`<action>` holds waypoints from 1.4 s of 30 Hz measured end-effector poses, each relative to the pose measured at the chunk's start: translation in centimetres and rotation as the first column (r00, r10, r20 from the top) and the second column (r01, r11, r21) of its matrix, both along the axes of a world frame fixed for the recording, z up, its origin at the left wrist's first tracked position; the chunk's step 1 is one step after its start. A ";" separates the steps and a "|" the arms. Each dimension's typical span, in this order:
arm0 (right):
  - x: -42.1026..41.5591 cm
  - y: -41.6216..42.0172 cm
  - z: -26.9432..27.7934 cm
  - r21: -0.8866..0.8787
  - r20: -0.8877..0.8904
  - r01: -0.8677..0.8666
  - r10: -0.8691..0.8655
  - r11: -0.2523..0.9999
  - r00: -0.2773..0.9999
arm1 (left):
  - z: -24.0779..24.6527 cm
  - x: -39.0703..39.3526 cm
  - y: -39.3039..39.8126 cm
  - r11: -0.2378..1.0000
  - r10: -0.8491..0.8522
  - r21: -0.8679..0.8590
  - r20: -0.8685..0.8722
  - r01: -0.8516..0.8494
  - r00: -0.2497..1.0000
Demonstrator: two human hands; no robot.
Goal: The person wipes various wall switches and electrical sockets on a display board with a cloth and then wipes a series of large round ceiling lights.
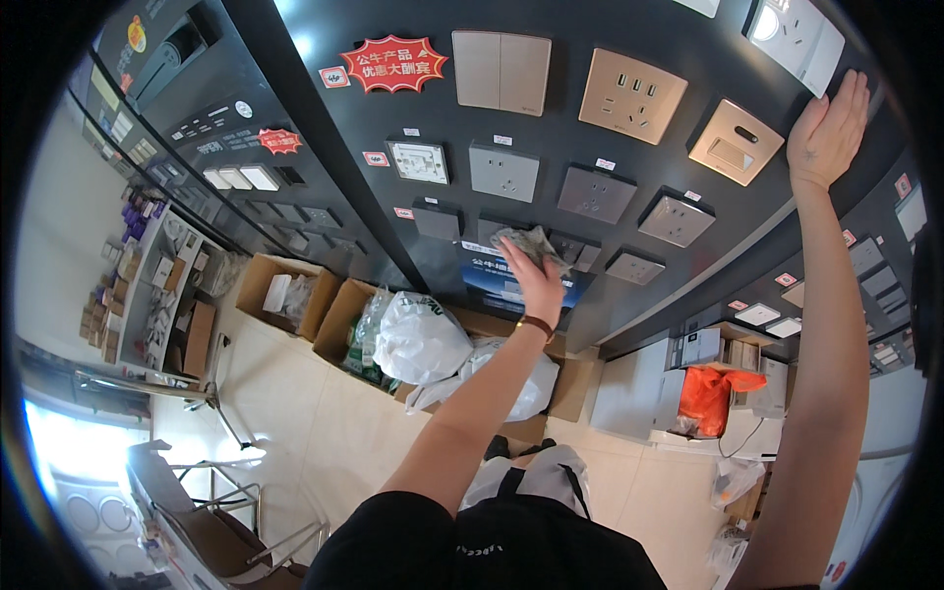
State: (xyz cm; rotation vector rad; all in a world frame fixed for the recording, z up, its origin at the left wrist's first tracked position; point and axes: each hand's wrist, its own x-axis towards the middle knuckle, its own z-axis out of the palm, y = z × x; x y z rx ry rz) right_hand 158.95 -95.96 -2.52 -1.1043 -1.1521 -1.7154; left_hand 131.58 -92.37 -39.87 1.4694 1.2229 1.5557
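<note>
My left hand [536, 284] presses a crumpled grey cloth [532, 245] against the lower part of a dark display panel [560, 22]. The cloth lies over the edges of two grey wall sockets, just above a blue printed sign [483, 276]. Up at the right, my right hand [830, 133] rests flat on the panel's edge with nothing in it, beside a white socket [800, 44]. Between the hands are a gold switch plate [736, 141], a gold socket plate [633, 96] and a silver socket [676, 218].
Open cardboard boxes [332, 310] stand on the floor below the panel, with white plastic bags [420, 338] in them. A chair [199, 531] is at the lower left. At the right, a red-orange bag [708, 402] lies among boxes by another panel.
</note>
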 end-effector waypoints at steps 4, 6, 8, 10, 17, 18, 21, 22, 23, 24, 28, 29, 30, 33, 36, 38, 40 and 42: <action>0.4 0.0 -0.1 0.002 -0.010 0.011 -0.011 1.000 1.000 | 0.1 -0.2 1.6 0.977 0.132 -0.174 0.057 -0.120 0.990; 0.2 -0.2 0.0 -0.011 -0.004 0.018 -0.018 1.000 1.000 | 0.0 -1.2 4.1 0.949 0.227 -0.256 0.147 -0.185 0.963; -0.3 -0.2 0.2 -0.031 0.012 0.017 -0.017 0.999 1.000 | -0.7 -2.0 5.0 0.923 0.293 -0.318 0.219 -0.215 0.931; -0.4 -0.6 0.2 -0.057 -0.024 0.048 -0.050 0.997 0.998 | -0.6 -1.5 3.3 0.935 0.168 -0.338 0.164 -0.104 0.972; 0.5 -0.5 -0.2 -0.025 -0.020 0.055 -0.056 0.998 0.998 | 0.4 -1.9 -3.9 0.986 -0.087 0.120 -0.196 0.112 0.977; 0.3 -0.5 -0.1 -0.032 -0.026 0.051 -0.052 0.998 0.998 | 1.2 -2.2 -4.0 0.975 -0.055 0.198 -0.225 0.101 0.973; 0.1 -0.2 -0.2 -0.033 -0.034 0.026 -0.027 0.999 0.999 | 2.5 -2.6 -2.0 0.938 -0.122 0.255 -0.391 0.235 0.912; 0.0 -0.1 -0.2 -0.027 -0.036 0.018 -0.019 0.999 0.999 | 2.2 -2.2 -1.6 0.912 -0.164 0.273 -0.441 0.306 0.882; 0.0 -0.1 -0.1 -0.022 -0.037 0.011 -0.012 1.000 0.999 | 1.8 -1.6 -1.6 0.883 -0.184 0.299 -0.488 0.361 0.854; 0.0 -0.1 -0.2 -0.026 -0.040 0.009 -0.010 1.000 0.999 | 1.6 -0.8 -1.8 0.851 -0.200 0.320 -0.536 0.416 0.820; 0.0 -0.2 -0.2 -0.035 -0.049 0.018 -0.019 0.999 0.999 | 0.4 -0.1 -1.9 0.753 -0.214 0.374 -0.639 0.542 0.739; 0.0 -0.3 -0.2 -0.035 -0.050 0.023 -0.025 0.999 0.998 | -0.2 -0.4 -1.5 0.736 -0.209 0.383 -0.655 0.558 0.726; 0.0 -0.1 -0.2 -0.033 -0.050 0.010 -0.011 0.999 0.999 | -1.3 -1.1 -1.1 0.721 -0.239 0.351 -0.683 0.598 0.690; 0.1 -0.2 -0.2 -0.042 -0.052 0.008 -0.010 0.999 0.999 | -4.0 -3.3 -1.2 0.770 -0.296 0.221 -0.707 0.599 0.642; -0.1 -0.8 -0.2 -0.119 -0.096 0.052 -0.064 0.991 0.993 | -4.2 -4.1 -2.0 0.799 -0.278 0.249 -0.655 0.548 0.703; -1.9 -1.5 -0.3 -0.237 -0.161 0.088 -0.129 0.967 0.979 | -2.8 -3.7 -1.9 0.792 -0.203 0.370 -0.591 0.486 0.781; -1.6 -1.5 -0.6 -0.147 -0.149 0.086 -0.108 0.985 0.983 | -0.1 -2.5 -1.2 0.841 -0.102 0.398 -0.550 0.368 0.829; -0.7 -1.5 -0.5 -0.103 -0.095 0.120 -0.130 0.987 0.987 | 0.3 -2.1 0.1 0.853 -0.054 0.399 -0.574 0.336 0.817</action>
